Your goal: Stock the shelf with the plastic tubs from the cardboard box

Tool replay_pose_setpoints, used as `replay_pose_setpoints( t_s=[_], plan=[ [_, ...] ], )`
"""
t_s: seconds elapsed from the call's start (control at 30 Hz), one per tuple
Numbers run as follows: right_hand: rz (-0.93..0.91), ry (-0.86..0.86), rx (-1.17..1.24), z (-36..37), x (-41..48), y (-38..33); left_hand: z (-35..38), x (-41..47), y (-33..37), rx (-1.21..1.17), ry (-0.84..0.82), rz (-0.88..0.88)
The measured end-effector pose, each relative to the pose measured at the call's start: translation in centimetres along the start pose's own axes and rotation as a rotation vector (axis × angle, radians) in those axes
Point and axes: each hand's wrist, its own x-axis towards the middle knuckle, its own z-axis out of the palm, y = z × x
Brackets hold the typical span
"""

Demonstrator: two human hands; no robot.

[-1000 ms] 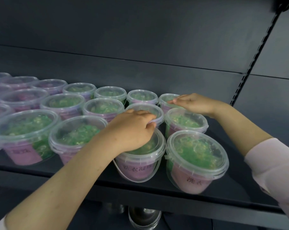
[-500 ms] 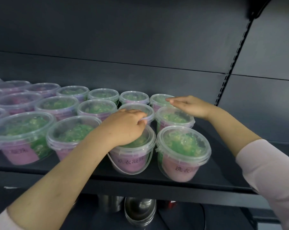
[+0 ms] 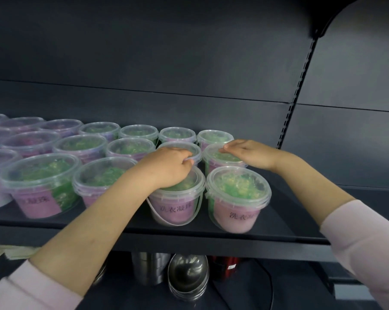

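Left hand (image 3: pixel 166 168): fingers (image 3: pixel 185 159) curled over the lid rim of a middle-row tub (image 3: pixel 189 149), palm resting on the front tub (image 3: pixel 178 206). My guess is it's being nudged into line. Right hand (image 3: pixel 249 153) has its fingers (image 3: pixel 230 149) flat on the neighbouring tub (image 3: pixel 213 156), probably steadying it. The tubs sit in tight rows on the shelf (image 3: pixel 289 211). No cardboard box in view.

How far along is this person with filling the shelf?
Done: tubs stand three rows deep across the shelf. In hand: the left hand grips the front tub by its lid, fingers curled over the far rim; the right hand rests flat on the second-row tub at the right end. Left: bare shelf shows to the right; the cardboard box is out of view, so the remaining count is unknown.
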Motion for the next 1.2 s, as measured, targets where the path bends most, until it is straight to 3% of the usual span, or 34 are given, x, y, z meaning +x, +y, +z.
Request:
replay_pose_setpoints(
  t_s=[0.17, 0.37, 0.53, 0.73, 1.03, 1.13, 1.2],
  plan=[
    [0.021, -0.015, 0.089, -0.4, -1.9, -0.9, -0.7, -0.3, 0.4, -0.147, 0.015, 0.002],
    [-0.193, 0.165, -0.089, 0.8, -9.3, -2.1, -2.6, -4.4, 1.6, -0.172, 0.303, 0.243],
    [-0.216, 0.261, -0.031, 3.4, -13.4, -2.4, -1.0, -9.1, 1.2, 0.028, 0.236, 0.283],
    [-0.162, 0.386, -0.010, 5.1, -13.0, -2.8, -0.6, -9.1, -0.2, -0.081, 0.189, 0.274],
    [-0.118, 0.355, 0.044, 5.1, -12.8, -3.2, -0.7, -8.7, -0.9, -0.097, 0.105, 0.282],
    [-0.133, 0.423, 0.030, 5.0, -13.5, -4.3, -1.0, -9.3, -0.5, -0.101, 0.157, 0.294],
    [-0.180, 0.641, 0.033, 6.7, -14.4, -4.7, -0.3, -10.8, -0.1, -0.098, 0.323, 0.372]
  ],
)
